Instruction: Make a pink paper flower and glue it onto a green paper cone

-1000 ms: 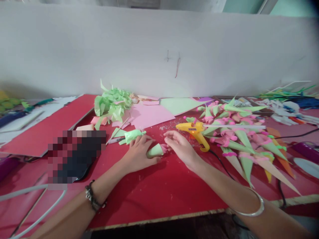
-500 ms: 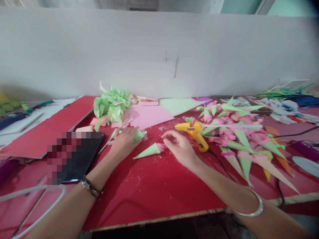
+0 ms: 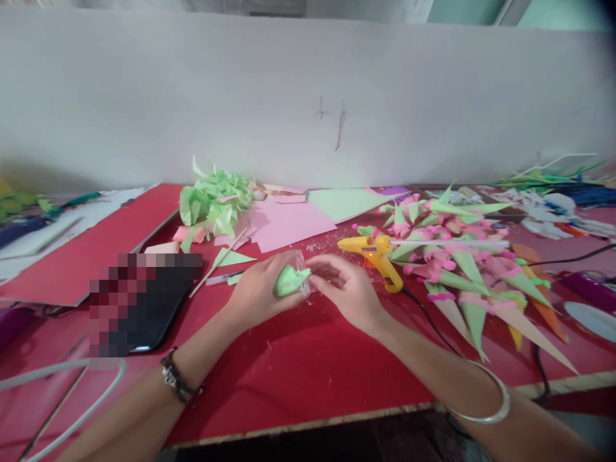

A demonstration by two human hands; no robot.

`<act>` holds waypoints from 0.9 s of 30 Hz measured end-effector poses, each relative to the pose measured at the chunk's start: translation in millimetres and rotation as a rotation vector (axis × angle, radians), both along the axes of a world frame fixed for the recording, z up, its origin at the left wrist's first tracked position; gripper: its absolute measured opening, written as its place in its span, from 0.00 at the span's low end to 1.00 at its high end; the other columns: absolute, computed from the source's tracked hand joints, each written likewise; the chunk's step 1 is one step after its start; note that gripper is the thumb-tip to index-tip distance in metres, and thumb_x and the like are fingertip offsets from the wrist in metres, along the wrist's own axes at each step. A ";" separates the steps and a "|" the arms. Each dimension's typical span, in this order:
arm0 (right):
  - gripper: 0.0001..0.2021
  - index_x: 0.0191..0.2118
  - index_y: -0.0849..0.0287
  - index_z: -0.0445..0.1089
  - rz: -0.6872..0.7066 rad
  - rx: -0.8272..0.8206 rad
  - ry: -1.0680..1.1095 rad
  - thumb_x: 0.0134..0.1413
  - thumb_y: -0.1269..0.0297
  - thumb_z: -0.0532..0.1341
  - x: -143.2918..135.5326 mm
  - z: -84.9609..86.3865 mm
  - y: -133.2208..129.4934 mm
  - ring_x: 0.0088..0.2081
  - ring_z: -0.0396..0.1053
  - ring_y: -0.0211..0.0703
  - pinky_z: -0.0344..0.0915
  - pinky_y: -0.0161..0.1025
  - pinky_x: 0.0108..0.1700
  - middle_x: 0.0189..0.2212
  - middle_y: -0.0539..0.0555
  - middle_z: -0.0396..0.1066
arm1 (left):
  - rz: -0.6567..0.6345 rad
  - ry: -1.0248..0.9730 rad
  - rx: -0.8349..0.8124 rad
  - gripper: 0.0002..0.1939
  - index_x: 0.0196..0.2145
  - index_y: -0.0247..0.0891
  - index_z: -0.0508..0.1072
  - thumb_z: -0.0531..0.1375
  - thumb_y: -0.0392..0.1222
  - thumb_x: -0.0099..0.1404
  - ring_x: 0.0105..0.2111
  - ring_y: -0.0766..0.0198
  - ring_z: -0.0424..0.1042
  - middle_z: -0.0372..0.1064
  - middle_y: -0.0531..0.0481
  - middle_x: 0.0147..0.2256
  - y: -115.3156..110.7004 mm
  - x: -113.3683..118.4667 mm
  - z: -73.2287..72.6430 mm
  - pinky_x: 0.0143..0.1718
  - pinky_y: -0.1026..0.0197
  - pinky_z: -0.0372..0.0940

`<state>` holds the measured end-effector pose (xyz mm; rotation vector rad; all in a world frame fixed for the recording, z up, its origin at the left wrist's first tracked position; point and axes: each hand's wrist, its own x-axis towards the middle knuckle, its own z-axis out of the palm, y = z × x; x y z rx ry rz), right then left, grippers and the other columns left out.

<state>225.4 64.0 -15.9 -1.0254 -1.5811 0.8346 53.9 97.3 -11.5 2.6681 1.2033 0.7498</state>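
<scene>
A light green lump in clear plastic wrap (image 3: 289,281) is in my left hand (image 3: 257,289), over the middle of the red table. My right hand (image 3: 344,292) meets it from the right, its thumb and fingertips pinched at the open edge of the plastic. Just right of my right hand lies a yellow glue gun (image 3: 373,251) with a clear stick in its back. The small green cone with a pink top is out of sight, and my hands cover the place where it lay.
Many green and pink paper cones (image 3: 462,276) are heaped at the right. Crumpled green paper (image 3: 216,202) and pink sheets (image 3: 283,224) lie at the back. A black tablet (image 3: 163,314), partly pixelated, and a thin stick (image 3: 219,260) are on the left. A black cord trails right.
My left hand has lifted the wrapped green lump and brought it right, to the centre. My right hand has closed in on the plastic. A green paper triangle and a pen-like tool are now uncovered.
</scene>
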 end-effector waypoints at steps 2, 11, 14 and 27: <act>0.08 0.37 0.56 0.66 0.019 -0.008 -0.001 0.48 0.68 0.58 0.2 0.2 -0.4 0.35 0.68 0.39 0.66 0.38 0.39 0.33 0.51 0.70 | 0.003 -0.011 -0.007 0.28 0.51 0.39 0.57 0.55 0.55 0.56 0.40 0.56 0.68 0.67 0.44 0.43 -0.2 0.4 0.0 0.37 0.59 0.63; 0.04 0.32 0.55 0.68 0.000 0.134 -0.152 0.47 0.69 0.58 1.5 4.3 -0.2 0.32 0.65 0.38 0.63 0.36 0.34 0.29 0.50 0.66 | -0.059 0.004 -0.006 0.25 0.49 0.41 0.59 0.53 0.56 0.57 0.42 0.57 0.68 0.67 0.46 0.45 2.7 1.0 -2.3 0.39 0.59 0.62; 0.05 0.33 0.55 0.68 0.001 0.121 -0.133 0.47 0.68 0.57 1.3 3.9 -0.3 0.30 0.64 0.38 0.63 0.36 0.32 0.28 0.50 0.65 | -0.060 -0.004 -0.021 0.24 0.49 0.41 0.59 0.53 0.56 0.57 0.42 0.57 0.67 0.67 0.46 0.45 1.8 1.4 -1.5 0.39 0.59 0.62; 0.06 0.33 0.57 0.67 -0.105 -0.077 0.246 0.47 0.63 0.58 3.9 4.0 5.0 0.25 0.65 0.34 0.65 0.35 0.29 0.23 0.48 0.67 | 0.219 0.079 0.028 0.26 0.50 0.40 0.59 0.53 0.54 0.57 0.42 0.52 0.67 0.67 0.44 0.43 16.6 -12.5 -0.4 0.41 0.54 0.61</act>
